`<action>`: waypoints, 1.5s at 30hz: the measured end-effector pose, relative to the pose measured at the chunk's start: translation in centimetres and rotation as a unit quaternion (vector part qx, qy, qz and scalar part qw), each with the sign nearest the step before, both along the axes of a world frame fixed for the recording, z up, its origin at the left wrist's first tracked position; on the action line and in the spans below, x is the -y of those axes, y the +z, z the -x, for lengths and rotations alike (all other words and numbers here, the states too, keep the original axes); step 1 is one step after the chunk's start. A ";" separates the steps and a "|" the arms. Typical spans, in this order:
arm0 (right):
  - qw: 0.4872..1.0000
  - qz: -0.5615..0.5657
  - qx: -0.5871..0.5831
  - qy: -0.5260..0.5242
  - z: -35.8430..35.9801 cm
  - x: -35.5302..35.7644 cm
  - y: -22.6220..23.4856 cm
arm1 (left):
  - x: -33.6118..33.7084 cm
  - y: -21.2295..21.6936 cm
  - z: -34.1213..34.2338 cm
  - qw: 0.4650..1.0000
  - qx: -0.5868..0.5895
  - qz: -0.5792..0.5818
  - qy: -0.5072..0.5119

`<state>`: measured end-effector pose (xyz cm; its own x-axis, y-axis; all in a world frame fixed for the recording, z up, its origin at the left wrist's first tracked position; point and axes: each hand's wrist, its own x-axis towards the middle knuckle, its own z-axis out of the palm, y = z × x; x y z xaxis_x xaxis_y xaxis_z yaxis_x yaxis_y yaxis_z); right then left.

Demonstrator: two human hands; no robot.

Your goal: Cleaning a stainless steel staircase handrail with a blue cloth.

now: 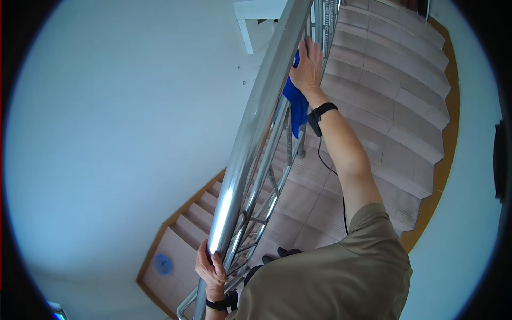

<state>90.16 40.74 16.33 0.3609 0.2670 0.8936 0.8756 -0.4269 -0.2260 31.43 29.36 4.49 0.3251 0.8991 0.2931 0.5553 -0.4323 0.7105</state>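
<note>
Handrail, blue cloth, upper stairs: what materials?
Handrail: metal, probably stainless steel, polished; silvery with bright glare.
Blue cloth: soft fabric, matte; it hangs limp. Fibre type can't be told.
Upper stairs: likely ceramic or stone tile, pale pinkish, fairly dull; thin joint lines divide the surfaces.

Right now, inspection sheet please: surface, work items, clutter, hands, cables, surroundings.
Surface: tiled stairs right of the metal handrail; lower steps on its left.
Work items: that handrail; blue cloth under the right hand.
Clutter: round blue container on the lower-left landing.
Hands: left hand on the handrail's lower stretch; right hand farther up with the cloth, grip unclear.
Cables: thin black cable from the right wrist strap toward the shirt.
Surroundings: pale wall; white structure, partly seen, at top.
</note>
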 end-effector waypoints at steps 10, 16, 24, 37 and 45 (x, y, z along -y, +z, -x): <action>0.928 -0.071 -0.353 0.097 11.2 1.4 -6.9 | -0.7 0.7 -1.3 1.000 0.017 -0.016 -0.002; 0.956 -0.047 -0.284 0.056 10.7 0.3 -7.9 | -0.4 0.4 -1.1 0.998 0.019 -0.056 -0.004; 0.943 -0.056 -0.327 0.016 3.1 -1.3 -3.0 | 0.6 -0.4 -0.2 0.998 0.007 -0.059 0.013; 0.867 -0.116 -0.480 0.062 -1.3 -2.5 1.6 | 0.3 0.6 -0.9 0.999 -0.007 -0.030 0.025; 0.903 -0.087 -0.404 0.116 2.4 -1.2 -3.6 | -0.4 1.3 -1.6 1.000 0.003 -0.014 0.002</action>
<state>87.77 41.97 12.77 0.8665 0.3001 0.3988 0.4559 -0.1507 -0.8772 33.03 29.79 5.79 0.3201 0.8918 0.3197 0.5530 -0.4499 0.7013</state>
